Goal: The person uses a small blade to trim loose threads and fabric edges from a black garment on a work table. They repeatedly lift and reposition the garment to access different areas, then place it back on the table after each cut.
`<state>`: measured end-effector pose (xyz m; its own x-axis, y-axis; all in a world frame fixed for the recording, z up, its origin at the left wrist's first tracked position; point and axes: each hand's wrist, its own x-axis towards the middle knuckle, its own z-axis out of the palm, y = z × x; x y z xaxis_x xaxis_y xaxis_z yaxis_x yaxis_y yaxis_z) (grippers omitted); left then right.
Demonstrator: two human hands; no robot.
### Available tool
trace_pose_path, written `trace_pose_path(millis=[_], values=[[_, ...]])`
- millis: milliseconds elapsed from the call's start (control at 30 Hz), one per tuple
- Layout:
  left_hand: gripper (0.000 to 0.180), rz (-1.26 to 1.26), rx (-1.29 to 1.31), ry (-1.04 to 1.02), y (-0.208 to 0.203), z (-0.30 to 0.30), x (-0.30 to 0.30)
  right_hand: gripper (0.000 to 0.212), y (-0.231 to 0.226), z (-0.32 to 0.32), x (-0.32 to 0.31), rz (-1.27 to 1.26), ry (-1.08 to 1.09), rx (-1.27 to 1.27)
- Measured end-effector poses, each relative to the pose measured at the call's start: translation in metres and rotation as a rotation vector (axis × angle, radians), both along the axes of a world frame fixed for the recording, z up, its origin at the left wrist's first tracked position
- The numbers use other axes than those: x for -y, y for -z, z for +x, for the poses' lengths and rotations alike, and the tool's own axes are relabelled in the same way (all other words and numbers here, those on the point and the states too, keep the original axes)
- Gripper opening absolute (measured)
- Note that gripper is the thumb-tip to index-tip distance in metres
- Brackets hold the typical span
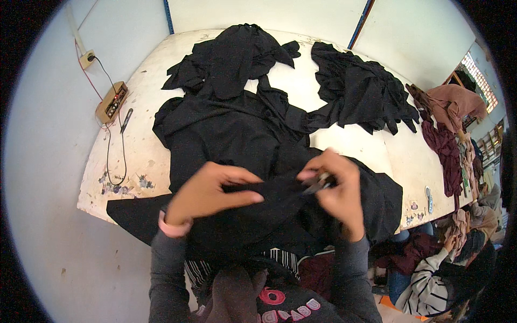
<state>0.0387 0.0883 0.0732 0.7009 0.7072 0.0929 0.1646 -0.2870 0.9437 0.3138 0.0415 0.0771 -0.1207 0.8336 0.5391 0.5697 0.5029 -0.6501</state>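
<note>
A large black garment lies spread across the near part of the table and hangs over its front edge. Over its near folds is my left hand, thumb and fingers stretched out and apart, with black cloth showing between them. To the right, my right hand is closed around small thread snips, their metal blades pointing left toward the cloth. Motion blurs the fingertips and the snips, so whether the blades touch the cloth cannot be told.
Black cloth piles lie farther back on the white table. A brown box with a cable and a dark slim tool sit at the left. Maroon and brown garments hang at right, near a person in a striped sleeve.
</note>
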Motion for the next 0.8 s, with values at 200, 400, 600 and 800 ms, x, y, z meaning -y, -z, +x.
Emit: trace_pose_path(millis=[200, 400, 600, 800], values=[[0.04, 0.028, -0.04, -0.504, 0.018, -0.141, -0.035, 0.013, -0.025, 0.059, -0.022, 0.025, 0.309, -0.114], [0.032, -0.272, 0.037, -0.434, 0.024, -0.26, -0.051, 0.017, -0.024, 0.122, -0.053, 0.069, 0.378, -0.152], [0.019, 0.117, -0.145, -0.703, 0.016, -0.251, -0.035, 0.019, -0.023, 0.173, -0.072, 0.193, 0.594, -0.133], [0.052, -0.087, 0.248, -0.713, 0.015, -0.119, -0.007, 0.039, -0.01, 0.115, -0.071, 0.307, 1.082, 0.539]])
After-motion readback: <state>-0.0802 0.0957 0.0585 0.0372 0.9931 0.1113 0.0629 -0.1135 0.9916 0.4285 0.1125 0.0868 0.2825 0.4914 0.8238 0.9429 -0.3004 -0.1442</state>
